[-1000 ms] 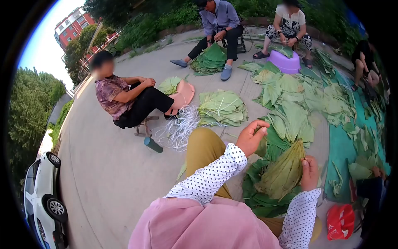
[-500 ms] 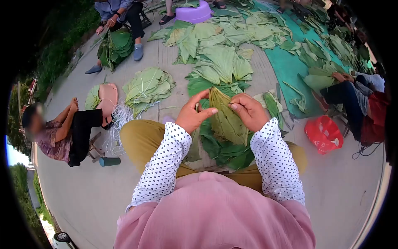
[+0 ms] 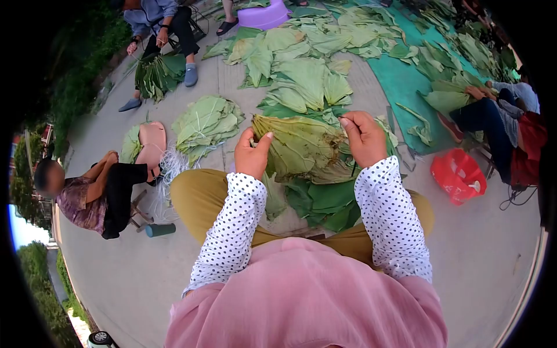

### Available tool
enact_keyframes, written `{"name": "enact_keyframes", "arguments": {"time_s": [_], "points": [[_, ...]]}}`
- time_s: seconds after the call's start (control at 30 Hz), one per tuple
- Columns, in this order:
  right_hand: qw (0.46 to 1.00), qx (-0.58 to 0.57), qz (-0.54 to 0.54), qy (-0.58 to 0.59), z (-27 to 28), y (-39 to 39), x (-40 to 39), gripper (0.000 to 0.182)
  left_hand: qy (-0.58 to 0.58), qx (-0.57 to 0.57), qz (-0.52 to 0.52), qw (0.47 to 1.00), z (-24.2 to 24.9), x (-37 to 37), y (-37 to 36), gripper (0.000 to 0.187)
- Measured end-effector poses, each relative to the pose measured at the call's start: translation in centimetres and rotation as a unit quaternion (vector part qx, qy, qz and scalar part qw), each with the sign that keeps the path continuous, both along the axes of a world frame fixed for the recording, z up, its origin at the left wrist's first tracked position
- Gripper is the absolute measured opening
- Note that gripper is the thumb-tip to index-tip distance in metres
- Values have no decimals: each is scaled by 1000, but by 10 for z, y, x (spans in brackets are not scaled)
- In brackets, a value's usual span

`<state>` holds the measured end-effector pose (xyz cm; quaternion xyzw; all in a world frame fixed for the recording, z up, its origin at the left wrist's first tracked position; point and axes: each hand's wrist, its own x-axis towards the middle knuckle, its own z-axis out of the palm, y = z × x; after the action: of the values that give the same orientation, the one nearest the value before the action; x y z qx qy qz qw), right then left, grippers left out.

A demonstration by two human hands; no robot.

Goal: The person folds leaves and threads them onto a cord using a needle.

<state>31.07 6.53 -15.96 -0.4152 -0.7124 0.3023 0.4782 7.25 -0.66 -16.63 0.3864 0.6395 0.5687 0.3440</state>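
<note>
A yellowish-green leaf [image 3: 299,145] with brown, tattered patches is spread between my two hands. My left hand [image 3: 253,152] pinches its left tip between thumb and fingers. My right hand [image 3: 363,139] is closed at its upper right edge, thumb against fingers. Beneath it, darker green leaves [image 3: 331,203] lie in a pile between my crossed legs. Just beyond my hands, a layered stack of pale green leaves [image 3: 304,81] spreads over the ground.
A tied leaf bundle [image 3: 208,124] and white strings [image 3: 170,174] lie at left, near a seated person [image 3: 87,197]. A red bag [image 3: 458,176] is at right. Other people sit at upper left and right. A purple stool [image 3: 264,15] stands beyond.
The leaf has turned from hanging upright to lying broadly sideways, its brown patches now showing. My left hand has moved left and my right hand slightly right and up, farther apart.
</note>
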Motion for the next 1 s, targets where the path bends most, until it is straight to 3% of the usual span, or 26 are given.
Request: {"name": "enact_keyframes", "arguments": {"time_s": [0.27, 0.33, 0.57, 0.63, 0.7, 0.77, 1.0], "points": [[987, -4, 138, -76, -13, -22, -23, 14, -33, 23, -41, 998, -6, 13, -5, 28], [984, 23, 163, -72, -15, -22, -27, 15, -101, 2, -56, 993, -1, 18, -6, 29], [988, -35, 142, -57, -10, -25, -39, 15, -79, -16, -91, 993, -9, 27, -7, 29], [989, -22, 130, -68, -8, -23, -42, 14, -108, -16, -150, 983, -5, 27, -7, 29], [990, 12, 112, -89, -7, -25, -45, 12, 38, -19, -134, 990, 0, 31, -12, 30], [986, -28, 117, -113, -5, -26, -45, 11, 53, -11, -137, 989, -21, 32, -12, 35], [982, 15, 128, -139, -16, -27, -41, 11, 158, 31, -134, 978, -14, 43, -23, 36]]}}
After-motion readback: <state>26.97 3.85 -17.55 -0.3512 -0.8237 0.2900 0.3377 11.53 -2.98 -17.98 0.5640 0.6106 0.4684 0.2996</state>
